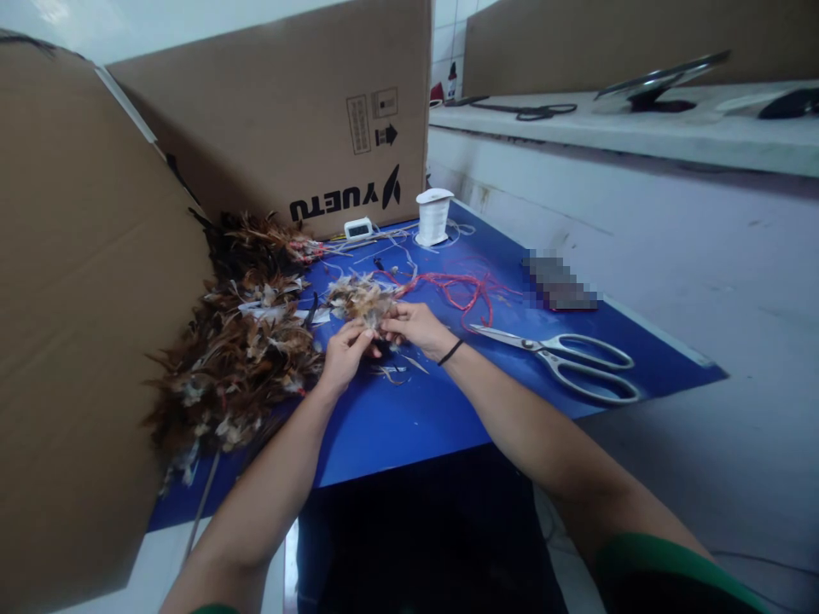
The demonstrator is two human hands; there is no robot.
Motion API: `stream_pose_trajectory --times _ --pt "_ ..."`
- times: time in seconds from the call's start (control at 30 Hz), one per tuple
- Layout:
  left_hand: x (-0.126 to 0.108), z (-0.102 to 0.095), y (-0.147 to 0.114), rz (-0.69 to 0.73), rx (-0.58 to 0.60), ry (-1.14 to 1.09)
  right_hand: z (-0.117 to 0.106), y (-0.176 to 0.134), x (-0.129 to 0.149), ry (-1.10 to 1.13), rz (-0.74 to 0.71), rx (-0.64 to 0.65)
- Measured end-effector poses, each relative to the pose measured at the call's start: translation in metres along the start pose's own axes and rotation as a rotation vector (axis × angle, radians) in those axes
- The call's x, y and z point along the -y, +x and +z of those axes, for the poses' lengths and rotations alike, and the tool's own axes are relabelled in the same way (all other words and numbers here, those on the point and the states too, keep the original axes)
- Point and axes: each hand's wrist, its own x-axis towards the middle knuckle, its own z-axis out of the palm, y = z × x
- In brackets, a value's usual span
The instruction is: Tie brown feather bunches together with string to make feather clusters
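Green sleeve [665,563] nearest; L hand [345,351] & R hand [419,328] pinch tan feather bunch [363,298] over blue bench [397,435]; light, even grip prob. best.

Brown cardboard panel [256,128] stands far left, bearing upside-down "YUETU" print; second cardboard sheet [83,281] near left. Small white display unit [357,228] on blue bench [409,435], before the far panel. Right: blurred flat device [563,288], possibly a phone. Far-right ledge [614,132]: dark-handled scissors [521,111].

1 view from the head, forward and down, near the blue tabletop [415,422]
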Motion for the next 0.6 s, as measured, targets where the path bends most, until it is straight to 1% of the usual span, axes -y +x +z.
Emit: stream_pose_trajectory --times 0.07,0.13,0.23,0.37,0.43,0.5,0.6 --pt "0.003 0.001 0.0 -0.07 0.06 -0.104 0.0 0.0 0.001 0.003 0.006 -0.016" --pt "0.006 0.001 0.0 -0.11 0.058 -0.162 0.0 -0.001 0.003 0.008 0.009 -0.04" --pt "0.01 0.0 0.001 -0.126 0.019 -0.142 -0.001 -0.001 0.006 0.036 0.012 -0.096" --pt "0.011 0.0 0.001 -0.14 0.011 -0.077 -0.006 0.0 0.01 0.071 0.023 -0.152" --pt "0.009 0.0 0.0 -0.14 0.008 -0.024 -0.009 0.001 0.012 0.095 -0.005 -0.165" --pt "0.005 -0.001 0.0 -0.113 -0.001 0.084 -0.012 0.001 0.014 0.127 -0.07 -0.18" --pt "0.0 -0.003 -0.001 0.025 -0.043 0.342 -0.015 -0.002 0.02 0.144 -0.179 -0.214"
